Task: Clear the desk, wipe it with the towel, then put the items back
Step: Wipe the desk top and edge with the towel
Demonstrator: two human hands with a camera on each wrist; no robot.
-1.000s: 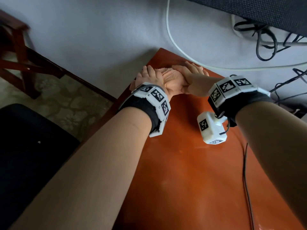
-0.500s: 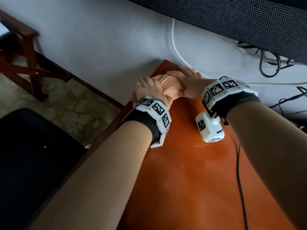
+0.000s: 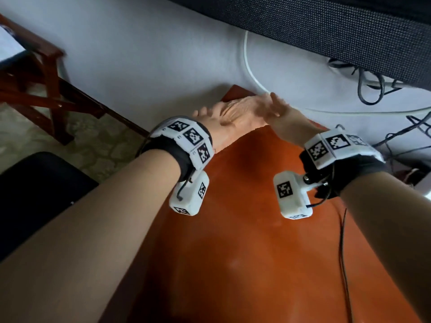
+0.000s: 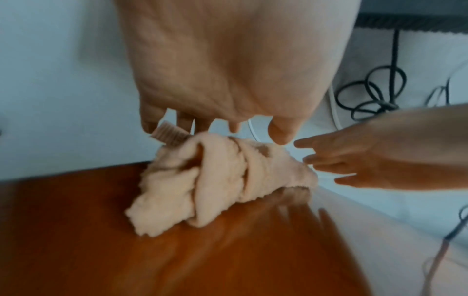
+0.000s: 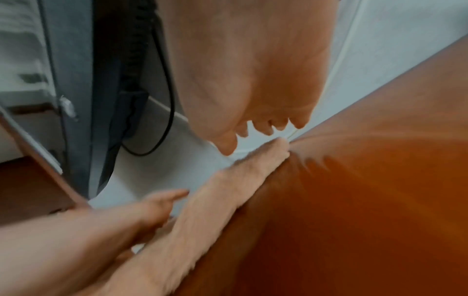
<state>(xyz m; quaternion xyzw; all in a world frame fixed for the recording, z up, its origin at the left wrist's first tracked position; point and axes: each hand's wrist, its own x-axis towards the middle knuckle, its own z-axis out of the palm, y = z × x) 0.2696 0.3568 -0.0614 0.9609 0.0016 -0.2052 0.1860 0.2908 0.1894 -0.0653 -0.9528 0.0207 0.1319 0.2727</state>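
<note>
A bunched peach towel [image 3: 235, 108] lies at the far corner of the orange-brown desk [image 3: 256, 252], against the white wall. My left hand [image 3: 210, 123] rests on its left part with the fingers spread. In the left wrist view these fingers [image 4: 185, 122] hang loosely over the towel [image 4: 222, 180], touching its ribbed edge. My right hand [image 3: 275, 106] is at the towel's right end, fingers straight. In the right wrist view its fingertips [image 5: 278, 126] hover just above the towel's tip [image 5: 276, 148], on the desk [image 5: 354, 220].
A thin black cable [image 3: 342, 252] runs along the desk's right side. A white cable [image 3: 251, 73] and tangled black cables [image 3: 368, 87] hang on the wall below a dark mesh panel [image 3: 326, 31]. A wooden chair [image 3: 46, 89] and a black seat [image 3: 35, 194] stand left.
Both hands were clasped together on the bunched towel; now they have loosened and spread, and the right hand's fingers have straightened and lifted toward the wall.
</note>
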